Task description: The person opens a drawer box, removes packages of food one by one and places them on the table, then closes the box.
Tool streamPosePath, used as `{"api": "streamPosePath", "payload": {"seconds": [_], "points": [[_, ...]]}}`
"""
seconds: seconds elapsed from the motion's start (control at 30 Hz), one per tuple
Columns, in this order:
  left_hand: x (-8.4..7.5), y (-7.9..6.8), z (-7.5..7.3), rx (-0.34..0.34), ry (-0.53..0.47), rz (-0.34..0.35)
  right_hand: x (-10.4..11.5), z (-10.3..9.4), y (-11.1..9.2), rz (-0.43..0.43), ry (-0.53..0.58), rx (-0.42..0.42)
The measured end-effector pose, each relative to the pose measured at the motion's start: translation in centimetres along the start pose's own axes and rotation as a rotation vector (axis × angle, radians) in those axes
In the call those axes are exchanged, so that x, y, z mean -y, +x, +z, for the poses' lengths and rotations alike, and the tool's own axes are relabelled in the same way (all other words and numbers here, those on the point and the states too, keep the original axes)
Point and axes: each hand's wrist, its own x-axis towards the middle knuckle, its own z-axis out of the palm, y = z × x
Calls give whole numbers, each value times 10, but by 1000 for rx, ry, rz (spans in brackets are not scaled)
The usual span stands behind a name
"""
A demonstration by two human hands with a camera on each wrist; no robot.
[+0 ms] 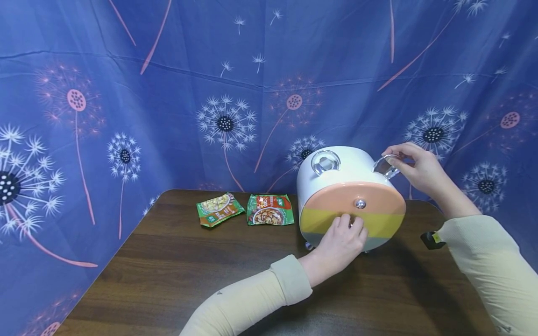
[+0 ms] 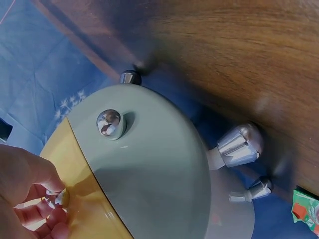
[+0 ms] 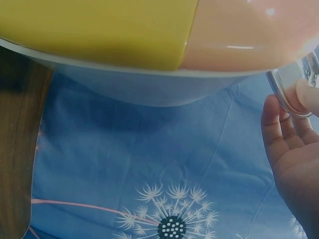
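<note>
A small rounded white cabinet [image 1: 355, 161] stands on short silver legs, its front split into an orange drawer [image 1: 336, 193], a yellow drawer [image 1: 384, 225] and a grey-green drawer [image 2: 159, 149]. My left hand [image 1: 342, 242] pinches the silver knob [image 2: 57, 198] of the yellow drawer, which looks flush with its neighbours. With thumb and fingers, my right hand [image 1: 420, 169] grips the shiny clear ear-shaped piece [image 3: 281, 94] on the cabinet's upper right. A matching ear piece [image 1: 325, 162] sits untouched on the upper left. Silver knobs also show on the orange and grey-green drawers.
Left of the cabinet lie two green and orange food packets [image 1: 219, 208], [image 1: 270, 210] on the dark wooden table [image 1: 176, 266]. A small black object [image 1: 432, 240] with a yellow tag is beside my right sleeve. A blue dandelion-print curtain [image 1: 168, 116] hangs behind.
</note>
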Motion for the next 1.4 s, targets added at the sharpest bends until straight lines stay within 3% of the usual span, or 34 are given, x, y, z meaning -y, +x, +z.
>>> {"api": "streamPosePath", "payload": {"seconds": [0.9,1.13,1.4], "points": [[-3,1,0,14,63,11,-1,1,0,4,4,-6],[-3,1,0,-22,72,7,1,0,0,0,3,-4],[-3,2,-1,8,93,28,0,1,0,4,5,-3]]}}
